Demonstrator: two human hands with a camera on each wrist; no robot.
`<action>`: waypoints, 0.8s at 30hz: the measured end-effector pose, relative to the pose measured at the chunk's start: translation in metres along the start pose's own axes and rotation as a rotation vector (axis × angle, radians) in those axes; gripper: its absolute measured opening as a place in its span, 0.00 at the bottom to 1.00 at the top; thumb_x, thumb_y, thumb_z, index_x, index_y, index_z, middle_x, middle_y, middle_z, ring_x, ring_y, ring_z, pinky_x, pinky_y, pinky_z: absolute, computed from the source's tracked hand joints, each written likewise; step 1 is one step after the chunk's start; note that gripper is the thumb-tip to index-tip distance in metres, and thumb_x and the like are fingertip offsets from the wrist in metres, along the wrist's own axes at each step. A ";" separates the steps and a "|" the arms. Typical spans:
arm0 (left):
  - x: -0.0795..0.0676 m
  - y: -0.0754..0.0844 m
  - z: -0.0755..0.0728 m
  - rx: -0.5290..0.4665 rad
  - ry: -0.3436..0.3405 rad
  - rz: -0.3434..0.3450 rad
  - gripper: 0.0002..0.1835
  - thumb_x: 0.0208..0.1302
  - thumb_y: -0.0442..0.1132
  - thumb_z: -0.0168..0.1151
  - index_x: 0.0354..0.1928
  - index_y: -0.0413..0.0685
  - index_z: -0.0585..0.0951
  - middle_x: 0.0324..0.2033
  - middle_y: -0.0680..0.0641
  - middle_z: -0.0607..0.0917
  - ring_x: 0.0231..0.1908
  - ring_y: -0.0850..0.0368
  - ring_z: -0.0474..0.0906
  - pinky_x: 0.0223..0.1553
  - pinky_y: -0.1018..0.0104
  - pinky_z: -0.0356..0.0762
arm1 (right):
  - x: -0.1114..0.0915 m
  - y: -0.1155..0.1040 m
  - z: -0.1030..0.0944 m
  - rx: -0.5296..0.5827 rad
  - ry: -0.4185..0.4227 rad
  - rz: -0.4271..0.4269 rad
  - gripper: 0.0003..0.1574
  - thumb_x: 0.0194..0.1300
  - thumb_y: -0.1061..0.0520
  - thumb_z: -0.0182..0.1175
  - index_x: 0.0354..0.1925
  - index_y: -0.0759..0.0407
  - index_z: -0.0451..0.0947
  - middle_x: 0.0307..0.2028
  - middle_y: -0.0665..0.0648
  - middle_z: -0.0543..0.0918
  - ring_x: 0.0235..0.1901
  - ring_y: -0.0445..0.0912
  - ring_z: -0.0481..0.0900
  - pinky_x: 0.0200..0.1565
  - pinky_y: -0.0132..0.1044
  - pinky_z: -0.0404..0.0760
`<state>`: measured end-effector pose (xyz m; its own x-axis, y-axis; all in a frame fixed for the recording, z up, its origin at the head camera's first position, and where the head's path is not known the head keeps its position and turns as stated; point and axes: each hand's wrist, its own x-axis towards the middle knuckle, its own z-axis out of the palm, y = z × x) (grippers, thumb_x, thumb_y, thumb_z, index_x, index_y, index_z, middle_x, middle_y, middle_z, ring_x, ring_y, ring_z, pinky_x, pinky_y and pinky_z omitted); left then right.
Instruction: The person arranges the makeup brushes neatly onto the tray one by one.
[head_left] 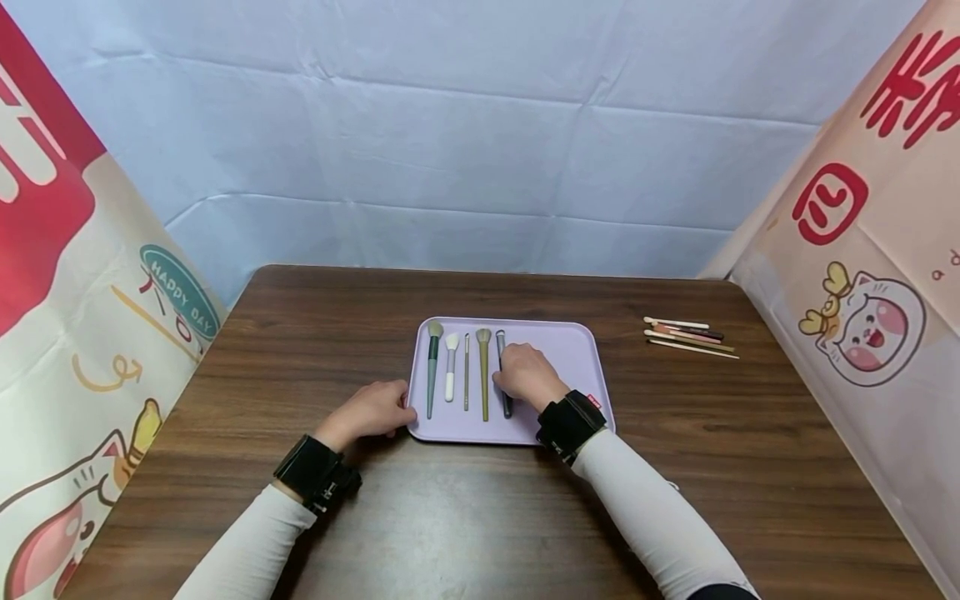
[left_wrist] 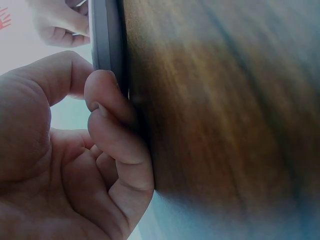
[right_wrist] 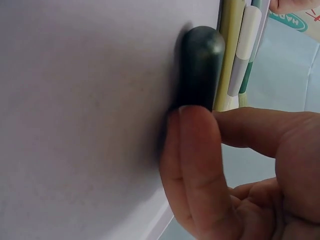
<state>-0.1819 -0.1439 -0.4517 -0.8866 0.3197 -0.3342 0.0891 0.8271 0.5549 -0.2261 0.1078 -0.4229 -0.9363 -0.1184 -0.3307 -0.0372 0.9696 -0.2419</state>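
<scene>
A lilac tray (head_left: 573,354) lies on the wooden table, its left front corner pinched by my left hand (head_left: 375,407). In the left wrist view, the thumb and curled fingers meet at the tray's rim (left_wrist: 107,37). Over the tray, my right hand (head_left: 528,377) pinches a dark-handled makeup brush (head_left: 507,407), and the rounded handle end (right_wrist: 202,57) sticks out past its fingers in the right wrist view. To its left, an olive brush (head_left: 484,379), a thin brush (head_left: 467,375), a white brush (head_left: 450,379) and a green brush (head_left: 432,367) stand in a row, bristles pointing away.
Several more brushes (head_left: 686,335) lie in a loose pile on the table (head_left: 675,467), right of the tray. A pale cloth (head_left: 450,167) hangs behind the table, with printed sheets (head_left: 847,275) at both sides.
</scene>
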 end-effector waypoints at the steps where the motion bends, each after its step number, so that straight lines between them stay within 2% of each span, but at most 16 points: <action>1: 0.000 0.000 0.000 0.001 0.001 -0.001 0.06 0.62 0.40 0.63 0.33 0.46 0.76 0.19 0.49 0.80 0.19 0.57 0.77 0.27 0.65 0.71 | 0.000 0.000 0.000 0.003 -0.003 0.002 0.12 0.68 0.55 0.61 0.30 0.62 0.77 0.26 0.58 0.80 0.23 0.47 0.79 0.25 0.35 0.74; 12: 0.000 0.001 0.000 0.008 -0.006 -0.003 0.06 0.62 0.40 0.62 0.33 0.47 0.75 0.18 0.50 0.80 0.19 0.58 0.77 0.28 0.65 0.71 | 0.000 0.001 -0.001 0.029 -0.015 -0.006 0.13 0.68 0.56 0.59 0.28 0.62 0.78 0.24 0.57 0.80 0.21 0.47 0.78 0.23 0.35 0.73; 24: -0.002 0.003 0.000 0.003 0.008 -0.004 0.06 0.61 0.39 0.63 0.32 0.46 0.75 0.17 0.50 0.80 0.19 0.58 0.77 0.27 0.65 0.71 | -0.003 0.000 0.000 0.006 -0.002 -0.006 0.15 0.67 0.55 0.60 0.24 0.60 0.78 0.24 0.57 0.80 0.21 0.47 0.78 0.24 0.35 0.73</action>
<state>-0.1797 -0.1425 -0.4491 -0.8905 0.3129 -0.3304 0.0870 0.8298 0.5512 -0.2231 0.1078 -0.4215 -0.9354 -0.1249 -0.3307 -0.0411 0.9676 -0.2493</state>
